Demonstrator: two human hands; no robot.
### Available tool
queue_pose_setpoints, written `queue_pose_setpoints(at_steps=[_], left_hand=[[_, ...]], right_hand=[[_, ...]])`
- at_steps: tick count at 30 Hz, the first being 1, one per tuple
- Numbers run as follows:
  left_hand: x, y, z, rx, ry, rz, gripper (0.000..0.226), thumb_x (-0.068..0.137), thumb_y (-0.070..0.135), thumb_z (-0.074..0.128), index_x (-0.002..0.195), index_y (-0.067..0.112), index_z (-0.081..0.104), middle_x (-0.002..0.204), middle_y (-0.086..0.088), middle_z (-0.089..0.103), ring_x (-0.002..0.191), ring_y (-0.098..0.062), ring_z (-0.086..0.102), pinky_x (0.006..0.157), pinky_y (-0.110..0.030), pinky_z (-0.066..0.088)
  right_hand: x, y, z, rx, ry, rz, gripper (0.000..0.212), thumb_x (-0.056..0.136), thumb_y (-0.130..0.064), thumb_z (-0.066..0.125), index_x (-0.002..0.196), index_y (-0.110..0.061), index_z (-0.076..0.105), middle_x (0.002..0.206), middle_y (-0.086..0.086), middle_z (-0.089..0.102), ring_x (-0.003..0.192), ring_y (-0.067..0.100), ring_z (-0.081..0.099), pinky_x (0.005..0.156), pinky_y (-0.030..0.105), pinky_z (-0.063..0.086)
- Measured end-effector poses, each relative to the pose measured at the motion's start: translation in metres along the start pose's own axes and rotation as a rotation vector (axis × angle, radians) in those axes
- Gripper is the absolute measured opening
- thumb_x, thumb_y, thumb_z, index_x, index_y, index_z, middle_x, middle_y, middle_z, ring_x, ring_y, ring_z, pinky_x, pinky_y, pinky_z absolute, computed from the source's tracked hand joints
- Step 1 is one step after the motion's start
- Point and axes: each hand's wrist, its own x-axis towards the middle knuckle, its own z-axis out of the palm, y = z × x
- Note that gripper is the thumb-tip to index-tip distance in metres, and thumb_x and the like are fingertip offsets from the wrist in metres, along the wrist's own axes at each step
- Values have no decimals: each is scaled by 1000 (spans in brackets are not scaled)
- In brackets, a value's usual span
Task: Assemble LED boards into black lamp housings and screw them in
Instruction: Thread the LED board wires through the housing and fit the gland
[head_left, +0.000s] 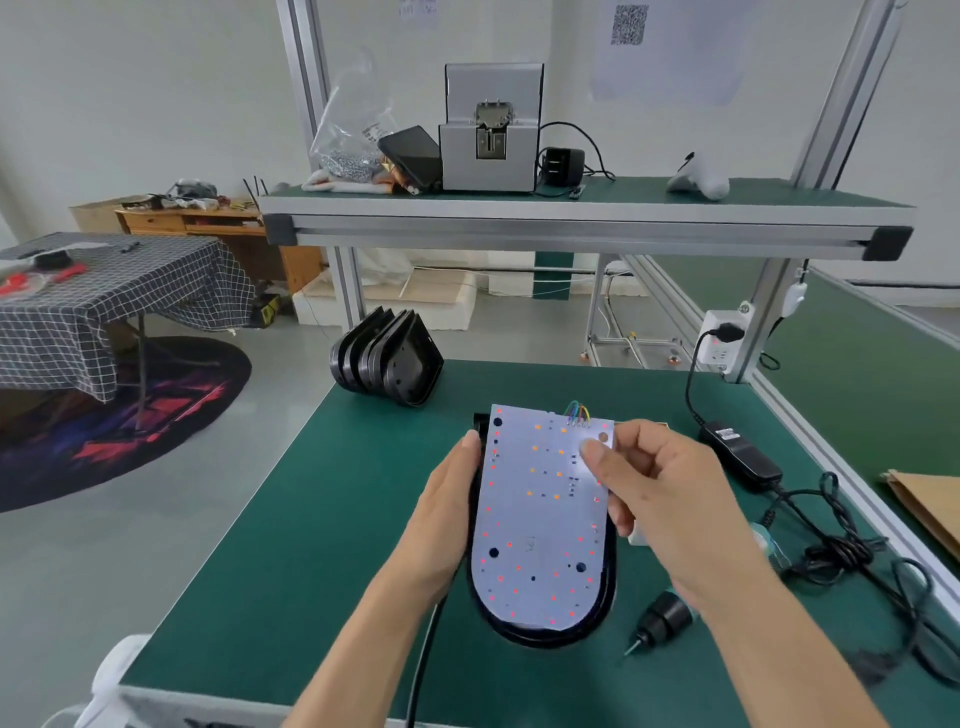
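White LED board lies lengthwise over the black housing (not yet seated), right hand pinching its far corner, left hand gripping the housing's side.

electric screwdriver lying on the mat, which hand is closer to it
Right. The right hand pinches the LED board's upper right edge, its wrist passing just above the electric screwdriver. The left hand grips the black housing's left side, across the board.

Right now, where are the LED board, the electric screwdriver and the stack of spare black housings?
LED board (540, 519): head view, bare white middle of its face.
Electric screwdriver (665, 616): head view, black body behind the bit, lying on the mat.
Stack of spare black housings (387, 358): head view, side of the nested shells.
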Motion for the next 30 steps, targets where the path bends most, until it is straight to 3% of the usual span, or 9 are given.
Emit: queue_pose_setpoints(at_steps=[3, 7, 10, 17, 20, 21, 24, 27, 30], left_hand=[[1, 2, -1, -9, -18, 2, 65, 95, 73, 41, 113, 18, 71, 120, -9, 73, 101, -14, 66, 100, -45, 53], [3, 6, -4, 9, -14, 17, 65, 96, 71, 39, 116, 18, 71, 125, -10, 72, 117, -26, 68, 109, -53, 49], [2, 7, -4, 12, -19, 33, 60, 99, 67, 37, 118, 22, 72, 126, -4, 73, 125, -27, 64, 109, -49, 49], [2, 4, -5, 85, 8, 123, 44, 113, 45, 34, 107, 19, 69, 111, -4, 73, 96, -9, 67, 85, -25, 56], [0, 3, -4, 39, 13, 115, 47, 111, 49, 35, 106, 21, 72, 107, 2, 75, 95, -10, 68, 82, -22, 56], [-1, 4, -3, 20, 29, 106, 48, 109, 52, 36, 102, 23, 73, 103, 5, 75, 92, -9, 67, 81, -23, 55], [0, 5, -1, -35, 37, 101, 51, 103, 63, 40, 105, 27, 77, 108, 9, 77, 97, -9, 71, 84, -25, 54], [2, 4, 2, -103, -33, 64, 69, 95, 78, 41, 125, 25, 73, 130, -1, 73, 124, -20, 67, 103, -41, 50], [3, 5, -1, -193, -86, 18, 77, 95, 82, 29, 123, 25, 74, 134, -5, 70, 125, -27, 66, 112, -53, 44]], right_hand=[[1, 4, 1, -24, -2, -20, 15, 95, -20, 75, 81, -23, 73, 55, 2, 58, 46, 14, 50, 45, 19, 42], [2, 7, 0, -75, -9, -41, 13, 95, -24, 76, 83, -23, 73, 55, 2, 60, 47, 12, 49, 48, 15, 39], [2, 7, 0, -91, -9, -59, 16, 95, -23, 76, 80, -25, 72, 52, -1, 60, 44, 8, 48, 47, 12, 39], [-2, 5, 3, -247, -58, -114, 22, 93, -28, 78, 76, -39, 71, 62, -16, 64, 50, 1, 47, 53, 9, 38], [-8, 10, 5, -427, 125, -179, 10, 87, -46, 78, 92, -45, 69, 87, -20, 60, 75, 4, 56, 66, 8, 40], [-11, 13, 7, -456, 176, -178, 22, 85, -52, 76, 104, -46, 67, 97, -21, 57, 89, 3, 58, 73, 7, 40], [-20, 24, 20, -168, 123, -41, 50, 91, -59, 66, 136, -39, 56, 121, -23, 64, 113, -3, 62, 94, 16, 47], [-30, 32, 35, 110, -5, 16, 27, 101, -57, 55, 124, -48, 66, 122, -22, 73, 116, -3, 66, 91, 22, 53], [-32, 30, 38, 174, 58, -18, 38, 94, -65, 57, 119, -40, 71, 117, -8, 77, 112, 11, 72, 86, 23, 56]])
